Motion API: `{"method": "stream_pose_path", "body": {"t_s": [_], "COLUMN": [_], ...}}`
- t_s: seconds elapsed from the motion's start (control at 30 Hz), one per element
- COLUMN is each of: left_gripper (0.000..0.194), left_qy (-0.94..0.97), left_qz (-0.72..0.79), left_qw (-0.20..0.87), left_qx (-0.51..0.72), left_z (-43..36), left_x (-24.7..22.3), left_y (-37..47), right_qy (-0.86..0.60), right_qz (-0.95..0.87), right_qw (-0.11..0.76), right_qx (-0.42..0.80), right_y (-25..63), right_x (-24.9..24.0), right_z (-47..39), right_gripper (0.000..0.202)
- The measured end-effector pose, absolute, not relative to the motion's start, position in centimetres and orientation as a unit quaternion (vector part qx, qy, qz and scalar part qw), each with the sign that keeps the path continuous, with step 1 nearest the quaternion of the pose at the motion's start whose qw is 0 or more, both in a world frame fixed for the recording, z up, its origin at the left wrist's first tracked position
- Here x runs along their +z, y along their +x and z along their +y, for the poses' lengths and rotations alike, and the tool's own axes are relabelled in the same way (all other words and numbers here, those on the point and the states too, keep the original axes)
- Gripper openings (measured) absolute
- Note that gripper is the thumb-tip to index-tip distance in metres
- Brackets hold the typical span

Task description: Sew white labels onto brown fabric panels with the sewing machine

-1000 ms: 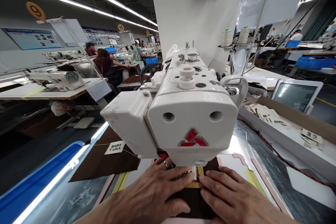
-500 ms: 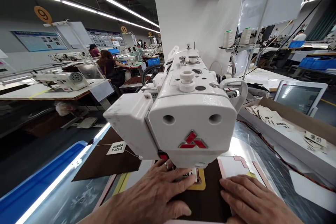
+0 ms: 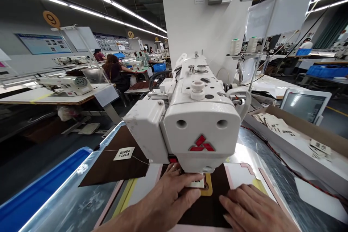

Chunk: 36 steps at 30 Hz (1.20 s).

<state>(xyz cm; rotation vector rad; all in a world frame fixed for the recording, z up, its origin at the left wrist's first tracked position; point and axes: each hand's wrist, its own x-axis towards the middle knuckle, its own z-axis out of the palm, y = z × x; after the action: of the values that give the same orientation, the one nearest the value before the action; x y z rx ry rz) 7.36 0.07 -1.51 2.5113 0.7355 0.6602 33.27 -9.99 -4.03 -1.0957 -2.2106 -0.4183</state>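
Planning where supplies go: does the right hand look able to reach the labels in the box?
Probably yes: the box is open-topped, and nothing tall stands between the right hand and the labels.

My fingers (image 3: pixel 189 198) press matt cloth (image 3: pixel 206 212); ahead, glossy machine casing (image 3: pixel 201 121); left, a smooth plastic bin (image 3: pixel 49 190); the desk (image 3: pixel 87 203) looks like scratched, shiny metal.
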Motion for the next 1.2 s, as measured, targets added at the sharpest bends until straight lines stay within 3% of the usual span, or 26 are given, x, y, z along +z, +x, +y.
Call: {"method": "stream_pose_path", "body": {"t_s": [0.23,0.43,0.73,0.83,0.93,1.03,1.2], "left_gripper": [0.029,0.042,0.054,0.065,0.061,0.057,0.068], "left_qy": [0.921,0.972,0.980,0.981,0.982,0.982,0.982], "left_qz": [0.249,0.188,0.178,0.181,0.176,0.173,0.182], "left_qw": [0.218,0.071,0.082,0.069,0.068,0.071,0.050], "left_qx": [0.206,0.118,0.029,0.000,0.012,0.016,0.011], "left_z": [-0.8,-0.3,1.0,1.1,1.1,1.1,1.0], "left_x": [-0.4,-0.1,-0.2,-0.3,-0.2,-0.1,-0.5], "left_y": [6.3,5.4,6.9,6.7,6.8,7.0,6.6], "right_qy": [-0.413,-0.406,-0.346,-0.361,-0.374,-0.371,-0.356], "right_qz": [-0.850,-0.845,-0.886,-0.872,-0.854,-0.859,-0.868], "right_qw": [0.306,0.318,0.256,0.281,0.310,0.297,0.274], "right_qx": [-0.115,-0.143,-0.171,-0.174,-0.186,-0.191,-0.210], "right_y": [33.4,32.7,32.1,31.7,31.3,31.3,31.9], "right_x": [-4.8,-4.3,-4.3,-5.5,-6.3,-6.3,-5.1], "right_z": [-10.6,-9.9,-7.0,-7.1,-7.3,-7.5,-7.7], "right_gripper": [0.025,0.025,0.062,0.059,0.054,0.049,0.048]}}
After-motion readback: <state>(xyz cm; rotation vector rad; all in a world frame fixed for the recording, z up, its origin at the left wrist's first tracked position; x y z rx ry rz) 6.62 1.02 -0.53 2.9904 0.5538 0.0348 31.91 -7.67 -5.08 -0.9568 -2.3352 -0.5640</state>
